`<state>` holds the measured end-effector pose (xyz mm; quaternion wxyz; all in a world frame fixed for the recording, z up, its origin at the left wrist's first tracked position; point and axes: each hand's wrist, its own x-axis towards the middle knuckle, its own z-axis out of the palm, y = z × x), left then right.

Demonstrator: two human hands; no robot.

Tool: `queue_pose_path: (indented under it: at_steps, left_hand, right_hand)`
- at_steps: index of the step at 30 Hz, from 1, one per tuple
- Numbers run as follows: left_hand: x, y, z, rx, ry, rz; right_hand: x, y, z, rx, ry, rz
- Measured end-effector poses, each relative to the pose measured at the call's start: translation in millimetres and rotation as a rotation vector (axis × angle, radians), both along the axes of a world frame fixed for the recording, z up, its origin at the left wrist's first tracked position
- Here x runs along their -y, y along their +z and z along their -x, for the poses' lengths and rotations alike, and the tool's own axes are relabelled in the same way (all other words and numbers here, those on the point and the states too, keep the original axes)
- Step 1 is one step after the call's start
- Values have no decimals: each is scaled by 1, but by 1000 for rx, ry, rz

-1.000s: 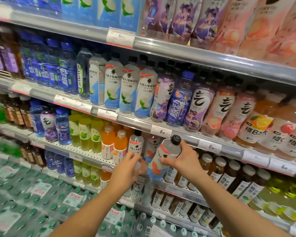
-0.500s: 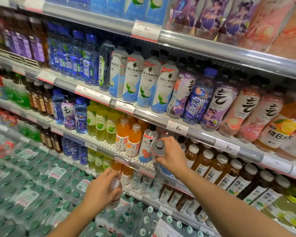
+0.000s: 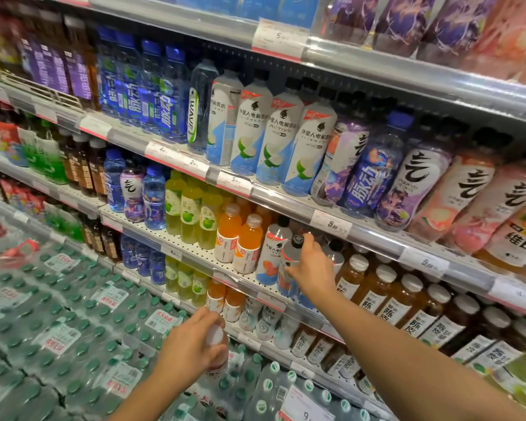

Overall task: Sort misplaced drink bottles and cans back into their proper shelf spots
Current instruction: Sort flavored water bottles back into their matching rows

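Observation:
My right hand (image 3: 312, 268) grips a grey-white bottle with a black cap (image 3: 289, 256) and an orange fruit label. It holds the bottle upright at the front of the middle shelf (image 3: 195, 253), beside a matching bottle (image 3: 271, 253) and right of two orange drink bottles (image 3: 239, 241). My left hand (image 3: 192, 347) is lower, in front of the bottom shelf, closed around a small white-capped bottle (image 3: 217, 338) whose body is mostly hidden by my fingers.
Shelves run diagonally, with price tags (image 3: 331, 223) on their rails. Brown tea bottles (image 3: 386, 293) stand right of my right hand. Green apple drinks (image 3: 189, 208) stand to the left. Shrink-wrapped packs of green-capped water (image 3: 58, 323) fill the floor-level area at lower left.
My right hand has brought the black-capped bottle upright onto the middle shelf. My left hand has dropped down and away from the shelf with the white-capped bottle. The camera view shifted left.

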<state>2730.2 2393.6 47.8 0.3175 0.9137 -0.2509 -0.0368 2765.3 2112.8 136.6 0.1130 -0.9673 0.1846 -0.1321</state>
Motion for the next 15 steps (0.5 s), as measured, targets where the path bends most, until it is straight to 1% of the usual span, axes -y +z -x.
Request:
queue_pose_path:
  at_steps: [6,12,15]
  left_hand:
    - [9,-5,1,26,-14,-14]
    - [20,-7,3,20,-38,-4]
    - [26,-6,5,34,-44,-5]
  right_hand:
    - [6,7,-6,-52,-13,-16]
    - [15,28,-14,-87,21,185]
    - [24,34,-17,-135,15,225]
